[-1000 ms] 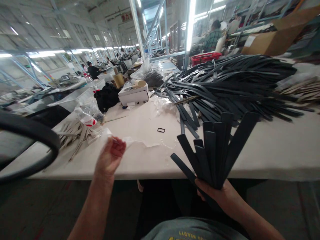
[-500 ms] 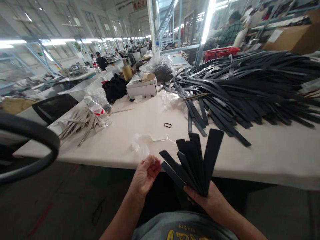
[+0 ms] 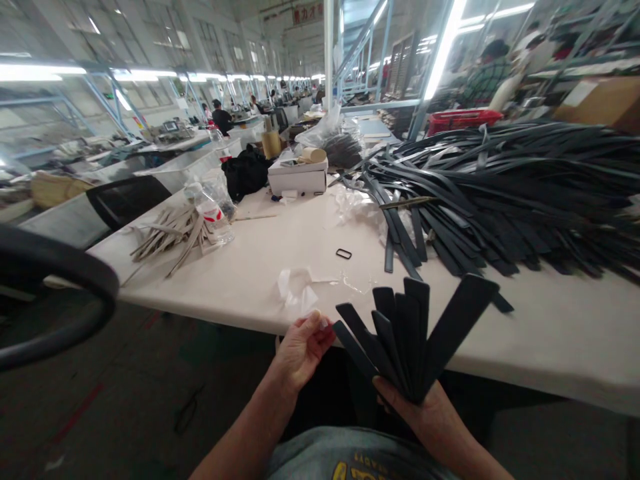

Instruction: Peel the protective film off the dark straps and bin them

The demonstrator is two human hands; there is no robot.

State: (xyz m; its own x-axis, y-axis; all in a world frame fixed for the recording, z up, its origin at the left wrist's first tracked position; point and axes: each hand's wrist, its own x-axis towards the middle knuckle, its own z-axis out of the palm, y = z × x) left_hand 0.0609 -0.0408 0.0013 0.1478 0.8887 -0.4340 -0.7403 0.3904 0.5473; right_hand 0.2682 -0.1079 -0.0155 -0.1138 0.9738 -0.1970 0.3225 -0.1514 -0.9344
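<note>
My right hand (image 3: 425, 413) grips a fanned bundle of several black straps (image 3: 415, 333) by their lower ends, held upright in front of the table edge. My left hand (image 3: 303, 347) is closed in a pinch on a scrap of clear plastic film (image 3: 297, 297) that lies crumpled on the white table (image 3: 260, 260) near its front edge. A small black rectangular ring (image 3: 343, 253) lies on the table just beyond the film.
A big heap of long black straps (image 3: 500, 187) covers the table's right half. At left lie beige strips (image 3: 170, 233) and a plastic bottle (image 3: 213, 213); behind stand a white box (image 3: 297, 179) and a black bag (image 3: 245, 173). A black chair back (image 3: 60, 293) curves in at left. Other workers sit far off.
My left hand came from the left across to the strap bundle, drawing the plastic film to the table's front edge. The view shifted left, and the bundle fanned a little wider.
</note>
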